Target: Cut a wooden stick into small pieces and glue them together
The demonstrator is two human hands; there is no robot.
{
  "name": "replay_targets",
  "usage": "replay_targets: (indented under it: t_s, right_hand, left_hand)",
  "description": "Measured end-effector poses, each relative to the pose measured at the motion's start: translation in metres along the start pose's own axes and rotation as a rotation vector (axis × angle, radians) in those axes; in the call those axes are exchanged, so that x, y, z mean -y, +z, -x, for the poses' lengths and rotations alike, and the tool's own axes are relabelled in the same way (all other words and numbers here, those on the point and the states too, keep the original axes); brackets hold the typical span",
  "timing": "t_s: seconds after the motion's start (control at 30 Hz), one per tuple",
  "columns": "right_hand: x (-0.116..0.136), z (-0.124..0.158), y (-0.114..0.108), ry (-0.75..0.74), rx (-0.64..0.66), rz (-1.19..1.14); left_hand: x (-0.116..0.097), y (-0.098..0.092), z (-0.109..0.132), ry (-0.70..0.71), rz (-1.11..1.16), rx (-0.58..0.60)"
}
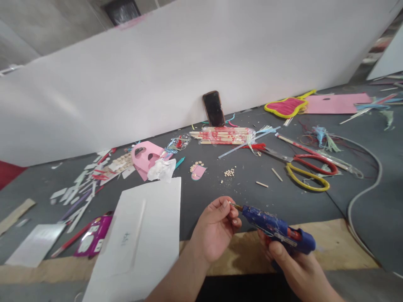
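In my right hand (292, 264) is a blue hot glue gun (273, 226), gripped by its handle and pointing left. Its metal nozzle meets the fingertips of my left hand (217, 222). Thumb and forefinger of that hand are pinched together; whatever they hold is too small to name. Beyond the hands lie a pile of small pale wooden pieces (229, 172) and a small pink cut-out (198, 172) with similar pieces beside it. Two short sticks, one of them a pale stick (262, 184), rest on the dark table above the glue gun.
Large scissors (292, 159) with red and yellow handles lie at the right, near a grey cable (374, 159). A white board (151, 209) covers the left front. Behind are wrapped chopsticks (225, 135), a phone (214, 108) leaning on the white partition (189, 54), and a pink cut shape (146, 157).
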State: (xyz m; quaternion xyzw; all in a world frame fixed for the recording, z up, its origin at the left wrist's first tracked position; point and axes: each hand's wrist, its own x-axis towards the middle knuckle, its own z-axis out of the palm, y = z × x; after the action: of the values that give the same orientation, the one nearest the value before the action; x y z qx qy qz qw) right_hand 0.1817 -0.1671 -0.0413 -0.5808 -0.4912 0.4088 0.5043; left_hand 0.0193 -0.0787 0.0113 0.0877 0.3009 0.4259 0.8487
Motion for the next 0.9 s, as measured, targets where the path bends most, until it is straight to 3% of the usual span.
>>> replay_targets:
  t_s: [0.6,0.9]
  right_hand:
    - [-0.013,0.003,-0.002,-0.069,0.04,-0.01]
    - [0.015,-0.006,-0.003,-0.114,0.042,0.028]
  left_hand:
    - [0.001,0.0,0.002,-0.003,0.005,0.009]
    - [0.0,0.001,0.002,-0.002,0.0,0.012]
